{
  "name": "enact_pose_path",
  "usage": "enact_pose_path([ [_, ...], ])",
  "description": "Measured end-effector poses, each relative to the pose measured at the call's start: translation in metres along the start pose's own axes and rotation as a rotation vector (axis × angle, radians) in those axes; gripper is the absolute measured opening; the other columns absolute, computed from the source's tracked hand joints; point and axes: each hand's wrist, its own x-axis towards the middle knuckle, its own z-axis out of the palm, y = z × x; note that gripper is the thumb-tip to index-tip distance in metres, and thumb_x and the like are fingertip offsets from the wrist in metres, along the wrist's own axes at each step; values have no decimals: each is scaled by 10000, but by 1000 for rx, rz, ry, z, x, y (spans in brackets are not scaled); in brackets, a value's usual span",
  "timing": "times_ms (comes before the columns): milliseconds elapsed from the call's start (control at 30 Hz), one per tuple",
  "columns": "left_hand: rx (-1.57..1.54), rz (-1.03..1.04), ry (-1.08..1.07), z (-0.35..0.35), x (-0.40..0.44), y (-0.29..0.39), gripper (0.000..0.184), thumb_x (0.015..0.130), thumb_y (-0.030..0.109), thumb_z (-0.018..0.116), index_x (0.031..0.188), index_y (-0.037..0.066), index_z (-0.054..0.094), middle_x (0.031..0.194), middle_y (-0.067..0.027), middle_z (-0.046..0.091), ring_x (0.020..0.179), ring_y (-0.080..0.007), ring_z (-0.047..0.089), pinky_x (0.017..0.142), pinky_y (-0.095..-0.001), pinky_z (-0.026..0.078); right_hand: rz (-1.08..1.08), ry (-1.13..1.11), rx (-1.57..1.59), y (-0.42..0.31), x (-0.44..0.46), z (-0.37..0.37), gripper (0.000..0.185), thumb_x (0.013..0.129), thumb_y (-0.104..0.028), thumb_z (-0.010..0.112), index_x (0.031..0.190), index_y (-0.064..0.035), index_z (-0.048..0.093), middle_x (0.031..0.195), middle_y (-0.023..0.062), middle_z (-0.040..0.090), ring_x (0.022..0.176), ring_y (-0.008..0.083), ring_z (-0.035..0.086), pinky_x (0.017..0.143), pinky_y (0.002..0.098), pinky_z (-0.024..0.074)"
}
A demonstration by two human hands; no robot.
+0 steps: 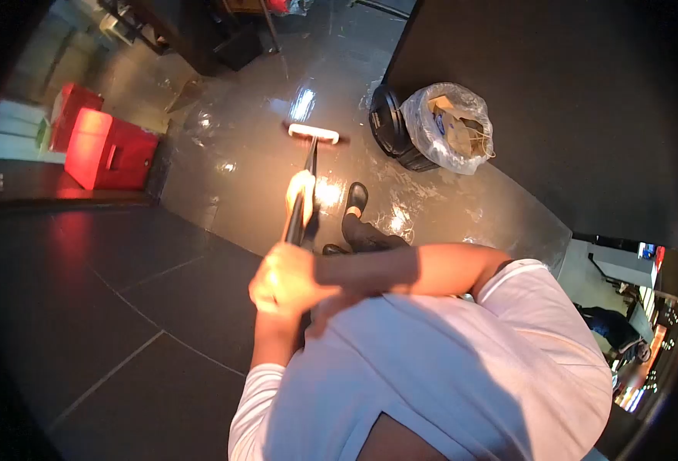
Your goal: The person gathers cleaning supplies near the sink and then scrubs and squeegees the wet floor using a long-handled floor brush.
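Observation:
A floor squeegee with a dark pole [296, 223] and a narrow white head [314, 134] reaches out in front of me, its head at the wet, shiny floor. My right hand [281, 280] is wrapped round the upper part of the pole, with its forearm crossing my body from the right. Further down the pole, my left hand [300, 196] grips it too; the left forearm runs beneath the right hand and is partly hidden. One black shoe [357, 197] stands on the floor right of the pole, and another is partly covered by my arm.
A bin with a clear liner [448, 157] holds cardboard and litter beside a dark wall [539, 100]. Its black lid [386, 119] is at its left. Red boxes [116, 154] stand at left. Dark tiles [155, 284] border the wet floor [254, 138]. Another person [611, 326] is far right.

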Motion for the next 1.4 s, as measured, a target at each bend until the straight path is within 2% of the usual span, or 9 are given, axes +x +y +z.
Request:
enact_pose_path([
  [333,-195,142,10,97,89,67,383,980,220,613,655,76,472,629,13,466,575,-130,436,533,-336,349,-213,144,100,-147,53,-145,368,835,-108,667,538,-58,457,493,75,425,433,252,462,434,368,345],
  [467,-293,76,-41,104,69,73,455,998,211,598,603,70,424,586,26,420,537,-113,387,496,-331,306,108,192,339,-157,45,-184,409,843,-95,665,551,-19,390,524,-44,294,537,25,314,465,317,252],
  [633,-132,158,-85,62,12,29,531,1014,185,591,546,63,371,522,18,393,486,-100,340,456,-321,259,136,289,461,-104,27,-136,421,836,-119,674,504,-28,432,466,-9,379,452,57,422,439,292,318],
  [733,-89,-15,-347,45,7,24,213,794,-90,528,643,15,421,630,10,406,579,-94,348,493,-331,279,181,327,544,-111,17,-139,446,847,-97,648,522,-41,348,498,-32,265,499,51,263,468,321,221],
  [933,-209,9,-231,74,68,60,301,794,-72,532,575,24,350,533,32,330,539,-92,338,476,-341,276,138,320,463,-83,47,-177,400,863,-153,667,521,-46,488,475,20,507,439,80,490,432,291,364],
  [967,-154,21,-301,69,82,57,497,1017,239,607,589,61,429,523,48,356,498,-86,295,461,-328,223,138,306,458,-77,55,-180,395,865,-154,667,527,-49,491,479,22,513,441,80,495,432,291,368],
  [1000,-218,-29,-324,67,95,66,512,1018,262,614,584,87,408,534,58,353,496,-82,295,460,-326,214,134,287,413,-57,67,-176,385,866,-158,671,538,-58,496,495,21,529,444,79,507,431,292,380],
  [1100,-258,-81,-311,63,116,25,475,988,203,628,575,121,408,539,56,371,496,-88,293,459,-332,212,132,175,339,-56,94,-148,339,825,-148,673,561,-21,502,483,22,411,488,90,376,472,341,324],
  [1400,-196,-13,-441,62,76,23,444,977,204,606,588,125,408,554,56,377,510,-91,308,470,-330,229,-52,246,104,-75,98,-66,337,785,-167,634,532,-1,486,473,138,468,430,274,441,467,435,350],
])
